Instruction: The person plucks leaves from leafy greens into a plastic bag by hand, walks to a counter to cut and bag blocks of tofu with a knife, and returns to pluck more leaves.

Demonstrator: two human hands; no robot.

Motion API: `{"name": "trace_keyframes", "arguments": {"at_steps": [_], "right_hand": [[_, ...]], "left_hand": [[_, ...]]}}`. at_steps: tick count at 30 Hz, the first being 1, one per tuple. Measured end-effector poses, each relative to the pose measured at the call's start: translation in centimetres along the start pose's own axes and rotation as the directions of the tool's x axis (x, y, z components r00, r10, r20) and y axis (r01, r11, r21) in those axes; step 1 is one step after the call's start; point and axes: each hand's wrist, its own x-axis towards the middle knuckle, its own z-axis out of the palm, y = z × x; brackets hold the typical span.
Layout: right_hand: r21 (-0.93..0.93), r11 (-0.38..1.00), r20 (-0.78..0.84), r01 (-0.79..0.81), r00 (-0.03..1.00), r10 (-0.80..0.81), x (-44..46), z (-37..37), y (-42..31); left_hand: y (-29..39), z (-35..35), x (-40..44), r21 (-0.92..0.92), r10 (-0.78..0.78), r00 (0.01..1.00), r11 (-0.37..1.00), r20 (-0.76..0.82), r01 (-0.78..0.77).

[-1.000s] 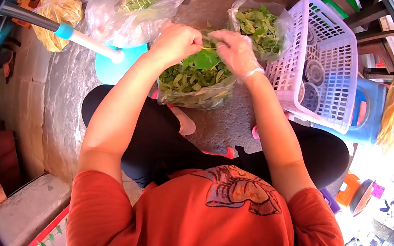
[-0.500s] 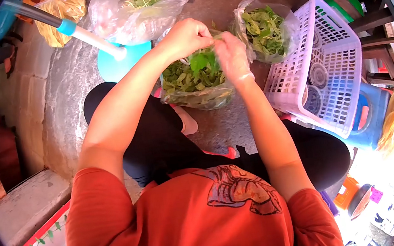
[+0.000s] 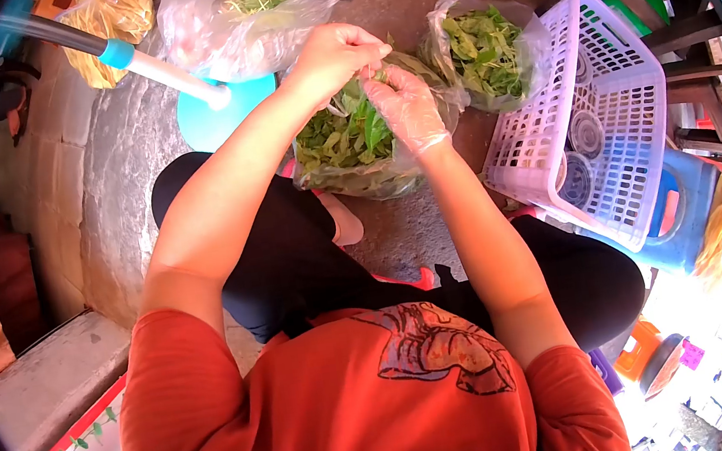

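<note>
Over an open plastic bag of green leaves [image 3: 341, 141], my two hands meet close together. My left hand [image 3: 338, 62] is bare, its thumb and fingertips pinched on a leafy green sprig [image 3: 370, 124] whose leaves hang between the hands. My right hand [image 3: 408, 108] wears a thin clear glove; its fingers are bent against the top of the same sprig, and the exact grip is partly hidden. To the right lies a second clear bag of leaves [image 3: 484, 54].
A lilac plastic basket [image 3: 551, 109] leans at the right beside a blue container [image 3: 696, 204]. Beyond my left hand are a clear bag with pale contents [image 3: 262, 29], a turquoise disc with a pole [image 3: 202, 128] and a yellow bag [image 3: 112, 30].
My right hand has moved left and its fingers have bent closer to my left hand. The sprig now hangs turned between them, lower than a second ago.
</note>
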Motion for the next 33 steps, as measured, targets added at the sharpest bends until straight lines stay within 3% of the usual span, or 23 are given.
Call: {"name": "trace_keyframes", "arguments": {"at_steps": [5, 7, 8, 11, 13, 15, 17, 18, 19, 21, 22, 25, 27, 28, 31, 32, 33], "right_hand": [[-0.187, 0.977, 0.027, 0.101, 0.995, -0.098, 1.0, -1.6, -0.6], [-0.233, 0.969, 0.063, 0.084, 0.995, -0.072, 1.1, -2.3, -1.3], [-0.264, 0.954, 0.038, 0.138, 0.990, -0.133, 1.0, -2.2, -1.5], [-0.286, 0.949, 0.043, 0.134, 0.991, -0.127, 1.3, -2.9, -1.4], [-0.413, 0.869, 0.031, 0.274, 0.958, -0.287, 1.9, -4.0, -1.9], [-0.501, 0.847, -0.135, 0.177, 0.951, -0.279, 3.9, -6.4, -2.1], [-0.693, 0.686, -0.233, 0.221, 0.832, -0.503, 6.0, -9.4, -2.8], [-0.703, 0.699, -0.299, 0.129, 0.838, -0.456, 8.2, -12.0, -1.4], [-0.581, 0.814, -0.380, 0.007, 0.882, -0.278, 9.7, -14.1, -0.6], [-0.099, 0.979, -0.428, -0.176, 0.896, 0.118, 11.5, -18.6, 2.3], [-0.071, 0.976, -0.424, -0.208, 0.892, 0.159, 12.1, -20.9, 3.2], [0.025, 0.953, -0.388, -0.303, 0.875, 0.289, 13.6, -26.8, 5.8], [0.101, 0.917, -0.349, -0.385, 0.850, 0.395, 13.4, -28.0, 7.8], [0.252, 0.889, -0.378, -0.383, 0.807, 0.454, 12.4, -26.8, 6.4], [0.194, 0.927, -0.406, -0.320, 0.835, 0.373, 10.7, -25.1, 2.0], [-0.211, 0.941, -0.407, -0.264, 0.899, 0.161, 12.4, -26.7, 4.1], [-0.584, 0.787, -0.389, -0.196, 0.919, -0.060, 14.2, -28.3, 6.3]], "left_hand": [[-0.2, -0.4, -0.2, -0.153, -0.067, 0.987, 0.987, -0.143, 0.045], [-0.1, -0.1, -0.2, -0.152, -0.030, 0.988, 0.988, -0.151, 0.006], [-0.1, 0.0, -0.2, -0.152, -0.012, 0.988, 0.988, -0.155, -0.012], [0.4, -1.8, 0.9, -0.179, -0.019, 0.945, 0.983, -0.327, -0.042], [0.5, -3.7, 1.5, -0.284, -0.014, 0.932, 0.954, -0.363, -0.096], [1.2, -4.7, 1.2, -0.375, -0.079, 0.921, 0.924, -0.382, -0.077], [0.7, -4.7, 0.8, -0.405, -0.111, 0.926, 0.913, -0.361, -0.049], [0.4, -4.3, 0.6, -0.398, -0.124, 0.925, 0.917, -0.358, -0.031], [0.3, -3.9, 0.5, -0.390, -0.132, 0.926, 0.921, -0.353, -0.017], [0.4, -3.0, 0.3, -0.258, -0.153, 0.898, 0.965, -0.412, 0.046], [0.4, -2.9, 0.3, -0.189, -0.158, 0.882, 0.979, -0.445, 0.080], [-0.5, -4.4, 0.4, -0.357, -0.119, 0.926, 0.934, -0.358, -0.018], [-0.4, -6.3, 1.4, -0.332, -0.127, 0.901, 0.943, -0.415, -0.021], [0.1, -7.6, 1.9, -0.315, -0.139, 0.890, 0.949, -0.434, -0.005], [2.7, -10.9, 4.0, -0.199, -0.148, 0.842, 0.979, -0.519, 0.049], [2.6, -13.4, 5.8, -0.075, -0.077, 0.836, 0.996, -0.544, 0.043], [1.9, -16.5, 7.7, 0.053, -0.002, 0.826, 0.998, -0.564, 0.039]]}}
